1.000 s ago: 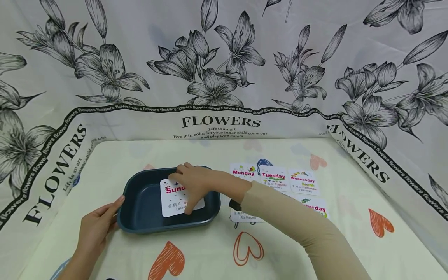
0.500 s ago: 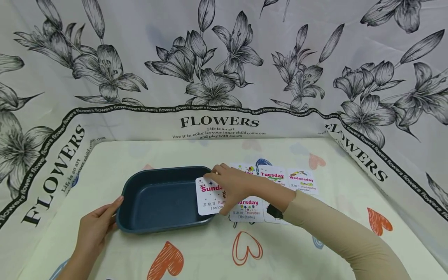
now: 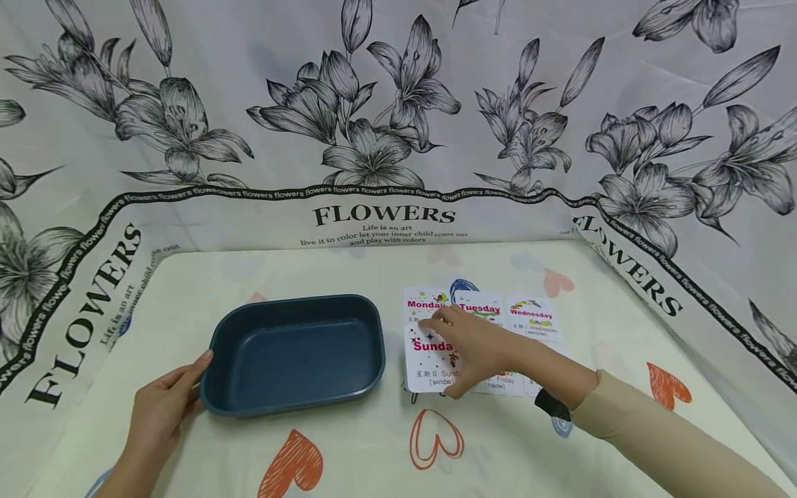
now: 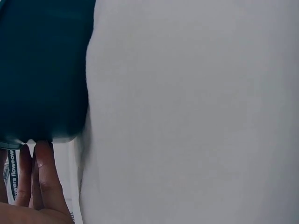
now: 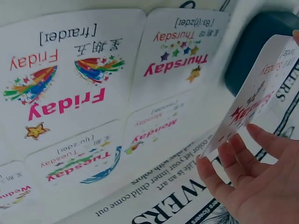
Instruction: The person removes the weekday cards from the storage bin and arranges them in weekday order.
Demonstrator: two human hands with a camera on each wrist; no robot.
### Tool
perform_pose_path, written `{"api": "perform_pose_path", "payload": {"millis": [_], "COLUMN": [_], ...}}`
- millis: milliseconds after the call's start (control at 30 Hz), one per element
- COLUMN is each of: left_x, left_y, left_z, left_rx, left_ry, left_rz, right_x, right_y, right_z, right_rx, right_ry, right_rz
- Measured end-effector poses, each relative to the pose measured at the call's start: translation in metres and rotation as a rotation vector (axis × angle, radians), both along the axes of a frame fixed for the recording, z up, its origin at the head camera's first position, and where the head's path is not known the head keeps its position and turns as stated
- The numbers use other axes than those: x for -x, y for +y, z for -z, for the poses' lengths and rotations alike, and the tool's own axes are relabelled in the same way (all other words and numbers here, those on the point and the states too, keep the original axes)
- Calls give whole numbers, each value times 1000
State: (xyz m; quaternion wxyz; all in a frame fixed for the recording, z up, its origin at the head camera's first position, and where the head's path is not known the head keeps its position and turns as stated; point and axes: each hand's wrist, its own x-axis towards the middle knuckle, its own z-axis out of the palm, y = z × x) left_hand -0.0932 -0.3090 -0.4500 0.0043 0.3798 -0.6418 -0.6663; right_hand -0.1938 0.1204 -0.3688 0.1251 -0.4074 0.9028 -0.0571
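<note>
A white card printed "Sunday" (image 3: 426, 366) is held by my right hand (image 3: 488, 349), thumb at one edge and fingertips at the opposite one. In the right wrist view the card (image 5: 261, 86) stands tilted, raised over the cloth. From above it overlaps the Thursday card (image 5: 180, 51), which is hidden in the head view. My left hand (image 3: 156, 411) grips the left end of a dark blue plastic tub (image 3: 292, 360), thumb at the rim. Its fingers (image 4: 49, 175) press against the tub's end in the left wrist view. Nothing lies in the tub.
Monday (image 3: 423, 301), Tuesday (image 3: 479, 304) and Wednesday (image 3: 534, 321) cards form a back row. In front lies the Friday card (image 5: 70, 70); my right forearm covers most of the card beside it. A cream cloth (image 3: 361, 449) with heart prints covers the table, and a floral curtain (image 3: 386, 152) hangs behind.
My right hand has carried the Sunday card out of the tub, rightward past its rim, to over the laid cards. My left hand stays on the tub.
</note>
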Motion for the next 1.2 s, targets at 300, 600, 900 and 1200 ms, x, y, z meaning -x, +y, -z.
{"api": "perform_pose_path", "payload": {"millis": [300,600,900,1200], "left_x": [-2,-2,1,2], "left_y": [-4,-4,-3,-1], "left_z": [2,1,0,4], "left_rx": [4,-18,-48,-57], "left_ry": [-12,-4,41,63], "left_rz": [-24,-21,-9,-8], "right_x": [-24,-58,-78,-81], "right_y": [6,12,13,13], "right_z": [16,42,58,64], "right_rx": [35,39,40,14], "right_ry": [-8,-7,-2,7], "right_rz": [-4,-14,-12,18]}}
